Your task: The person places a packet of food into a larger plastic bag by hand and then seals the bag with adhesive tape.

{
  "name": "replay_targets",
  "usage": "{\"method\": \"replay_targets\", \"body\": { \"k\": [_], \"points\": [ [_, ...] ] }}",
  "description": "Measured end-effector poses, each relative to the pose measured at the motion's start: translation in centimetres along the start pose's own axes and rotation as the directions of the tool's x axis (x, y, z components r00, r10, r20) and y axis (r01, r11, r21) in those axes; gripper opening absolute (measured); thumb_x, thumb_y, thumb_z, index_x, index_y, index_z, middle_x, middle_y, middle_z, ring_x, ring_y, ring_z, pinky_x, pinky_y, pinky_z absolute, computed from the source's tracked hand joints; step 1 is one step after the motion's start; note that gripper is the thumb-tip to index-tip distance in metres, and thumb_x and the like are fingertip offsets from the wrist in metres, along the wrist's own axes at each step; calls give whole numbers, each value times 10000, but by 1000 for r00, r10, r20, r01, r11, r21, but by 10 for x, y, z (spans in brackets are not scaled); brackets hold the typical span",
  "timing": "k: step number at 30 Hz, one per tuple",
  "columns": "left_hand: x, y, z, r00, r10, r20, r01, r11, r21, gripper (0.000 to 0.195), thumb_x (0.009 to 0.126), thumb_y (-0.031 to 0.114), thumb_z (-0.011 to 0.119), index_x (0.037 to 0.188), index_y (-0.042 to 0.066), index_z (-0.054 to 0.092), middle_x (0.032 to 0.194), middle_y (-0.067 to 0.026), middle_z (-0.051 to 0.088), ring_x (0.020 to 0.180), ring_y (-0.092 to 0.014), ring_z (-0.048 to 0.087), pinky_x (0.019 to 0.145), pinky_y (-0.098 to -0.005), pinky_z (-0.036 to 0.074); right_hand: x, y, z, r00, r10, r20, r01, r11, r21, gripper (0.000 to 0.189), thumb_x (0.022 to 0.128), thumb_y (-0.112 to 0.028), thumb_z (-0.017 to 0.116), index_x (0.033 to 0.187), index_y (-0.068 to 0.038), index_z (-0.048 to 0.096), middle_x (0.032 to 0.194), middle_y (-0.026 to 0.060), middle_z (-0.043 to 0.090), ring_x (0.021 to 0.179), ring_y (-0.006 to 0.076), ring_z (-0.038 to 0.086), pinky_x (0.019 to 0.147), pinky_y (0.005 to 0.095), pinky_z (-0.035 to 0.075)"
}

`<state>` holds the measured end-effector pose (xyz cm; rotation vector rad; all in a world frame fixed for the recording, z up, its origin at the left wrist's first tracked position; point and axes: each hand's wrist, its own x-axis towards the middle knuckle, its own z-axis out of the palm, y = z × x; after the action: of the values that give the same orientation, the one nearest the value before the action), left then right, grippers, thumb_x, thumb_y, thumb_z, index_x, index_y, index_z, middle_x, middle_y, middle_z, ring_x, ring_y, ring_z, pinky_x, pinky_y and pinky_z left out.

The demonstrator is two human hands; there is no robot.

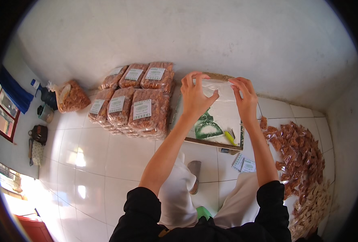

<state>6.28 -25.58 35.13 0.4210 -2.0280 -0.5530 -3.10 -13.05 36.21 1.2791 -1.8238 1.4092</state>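
Observation:
My left hand [197, 93] and my right hand [245, 93] are raised over a low table [209, 143] with worn edges. Between them stretches a clear plastic bag or film [216, 86]; the right fingertips pinch its right edge. The left fingers are curved, thumb apart, and their exact hold on the plastic is hard to make out. On the tabletop below are a green and white printed piece [208, 127] and a yellow-green cutter or knife [230, 138] near the front right corner.
Left of the table stand stacked clear packs of brown snacks [147, 110] with labels. Many small packets [301, 154] lie heaped on the right floor. Printed labels [244, 164] lie before the table. A tied bag [71, 96] sits by the wall, farther left.

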Motion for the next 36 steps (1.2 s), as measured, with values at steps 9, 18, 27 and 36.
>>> {"method": "replay_targets", "body": {
  "k": [9,18,27,36],
  "points": [
    [-9,-6,14,957,196,214,-185,980,-68,269,715,234,667,937,130,556,934,-26,562,979,-267,486,814,-421,385,-3,1,-11,943,199,267,-177,979,-104,265,735,36,596,968,-87,621,1018,116,518,726,251,572,585,340,472],
    [-7,-51,44,833,-366,414,380,923,50,311,807,6,478,1103,98,448,1057,-148,454,975,-306,518,766,-385,467,-7,85,-29,865,340,369,-274,936,-221,405,664,166,387,955,-50,567,1086,209,451,917,391,524,772,412,445],
    [30,-45,8,953,272,137,-193,888,-417,430,713,-137,338,1042,65,526,1250,-133,427,1165,-288,421,894,-352,396,11,41,-38,985,-119,125,143,967,-209,412,709,143,389,1067,-30,499,1199,155,442,1191,341,373,953,423,358],
    [-135,-170,81,822,-21,569,201,946,-255,393,765,-92,391,1094,81,520,1298,-156,387,1243,-339,316,1006,-389,304,-178,150,47,759,266,595,12,907,-420,408,736,54,459,1119,-75,510,1221,151,417,1240,347,295,1043,421,260]
  ]
}}
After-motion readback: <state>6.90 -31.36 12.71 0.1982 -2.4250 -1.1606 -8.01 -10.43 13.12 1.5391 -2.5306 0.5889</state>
